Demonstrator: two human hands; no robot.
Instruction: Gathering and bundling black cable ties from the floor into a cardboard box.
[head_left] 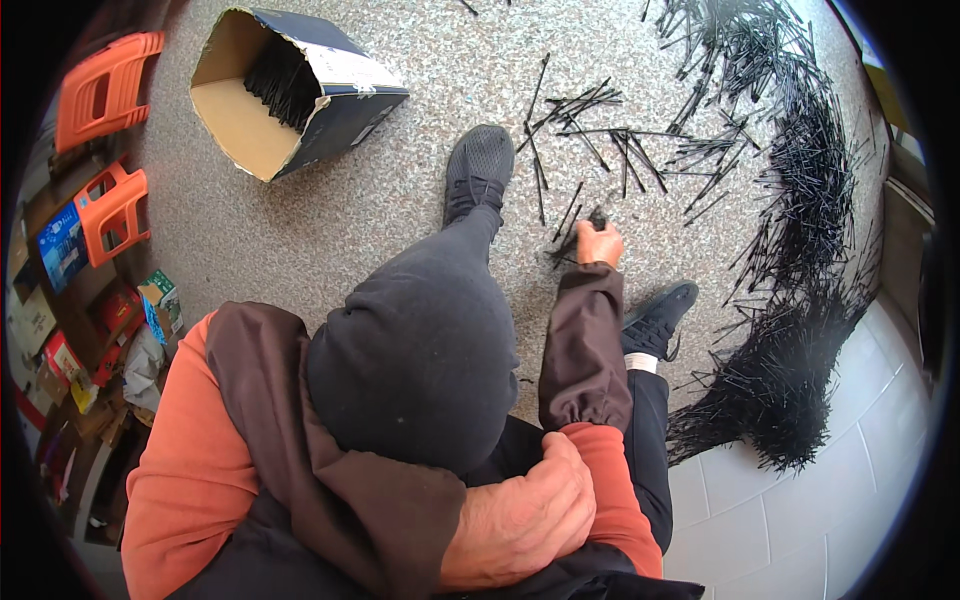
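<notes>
I log right hand, right of frame centre, grip closed on thin black sticks; left hand, lower centre, curled, contents I cannot tell.

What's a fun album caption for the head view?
Right hand low among thin black sticks strewn across speckled floor.

A speckled stone floor, mottled grey, white and brown, carries the things. An open box sits on it. To the right of the box, loose black sticks lie scattered, several crossing one another. Farther right of the box, a long, curving heap of black sticks stretches across it. The left shoe rests near the box; the right shoe stands well apart from the box.
</notes>
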